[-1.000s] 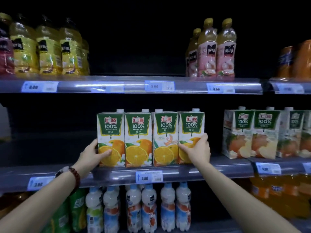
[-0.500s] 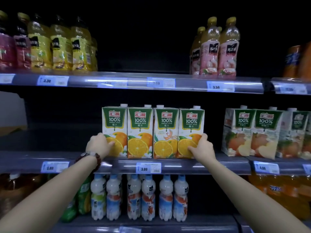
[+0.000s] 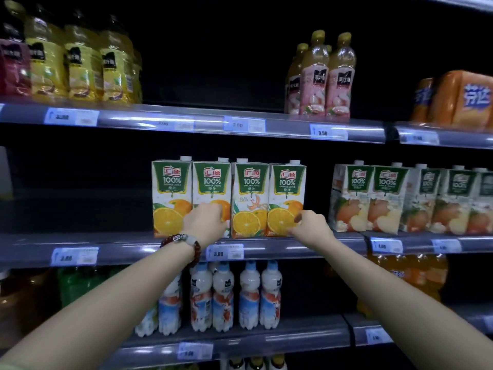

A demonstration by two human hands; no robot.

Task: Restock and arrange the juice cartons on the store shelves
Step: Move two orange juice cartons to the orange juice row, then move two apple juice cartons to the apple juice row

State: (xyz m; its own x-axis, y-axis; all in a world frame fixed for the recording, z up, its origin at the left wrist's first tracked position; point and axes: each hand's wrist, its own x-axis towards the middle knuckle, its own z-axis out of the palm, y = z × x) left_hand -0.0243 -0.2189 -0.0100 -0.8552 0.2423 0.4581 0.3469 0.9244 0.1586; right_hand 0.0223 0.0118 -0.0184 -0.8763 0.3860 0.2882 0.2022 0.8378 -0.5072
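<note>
Four orange juice cartons stand upright in a tight row [image 3: 249, 198] on the middle shelf [image 3: 293, 248], labels facing out. My left hand [image 3: 204, 222], with a bead bracelet on the wrist, rests against the lower front of the second carton [image 3: 212, 180] and holds nothing. My right hand [image 3: 310, 228] has loosely curled fingers. Its fingertips touch the lower front of the fourth carton [image 3: 286, 193] at the row's right end, without gripping it.
Apple juice cartons [image 3: 386, 201] stand to the right on the same shelf level. Yellow bottles [image 3: 80, 65], pink bottles [image 3: 320, 81] and orange packs [image 3: 464, 97] fill the shelf above. White milk-drink bottles [image 3: 222, 297] stand below. Price tags line the shelf edges.
Both hands have let go of the row's outer sides and moved to the cartons' fronts, the left hand shifting right to the second carton. The view moved closer.
</note>
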